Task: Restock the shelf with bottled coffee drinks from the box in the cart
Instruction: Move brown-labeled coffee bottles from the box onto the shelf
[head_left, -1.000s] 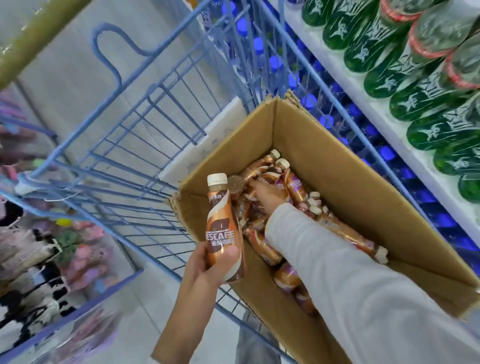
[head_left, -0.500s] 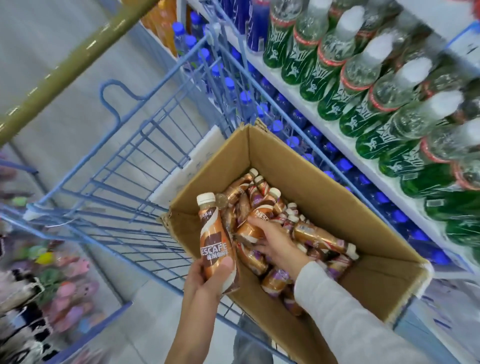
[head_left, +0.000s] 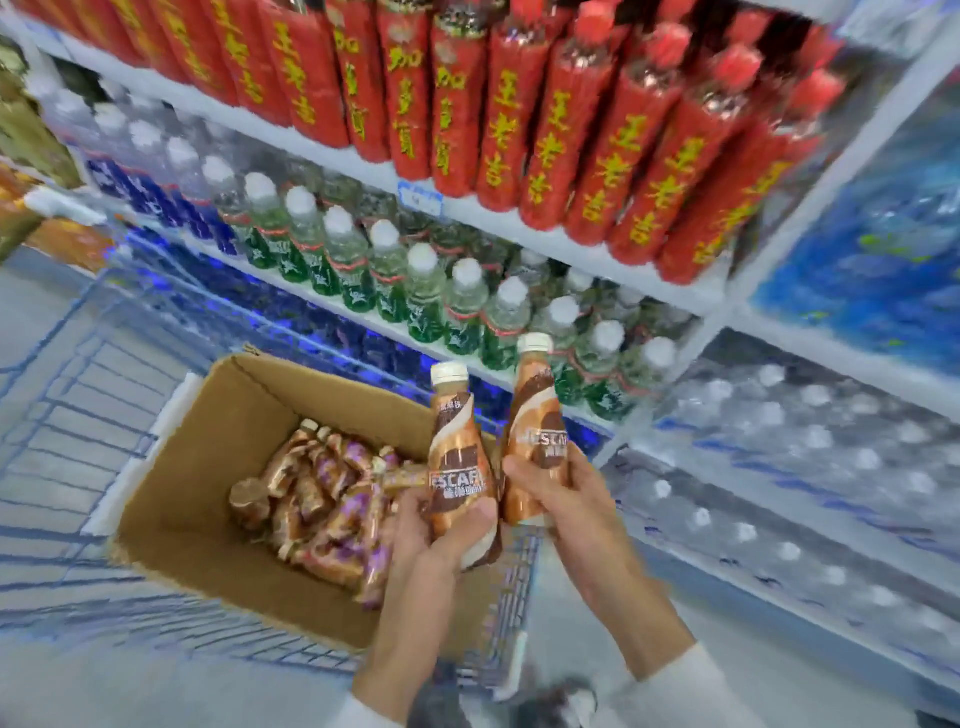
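Gripping upright bottles (head_left: 457, 460): left hand (head_left: 441, 540) over box (head_left: 208, 467) edge, right hand (head_left: 569, 501) beside.

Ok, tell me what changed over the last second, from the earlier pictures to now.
The right hand, which was reaching among the loose bottles lying in the brown cardboard box, has taken hold of a brown white-capped coffee bottle and lifted it out, upright. The left hand keeps gripping its own brown coffee bottle, now beside it. The box stays in the blue wire cart.
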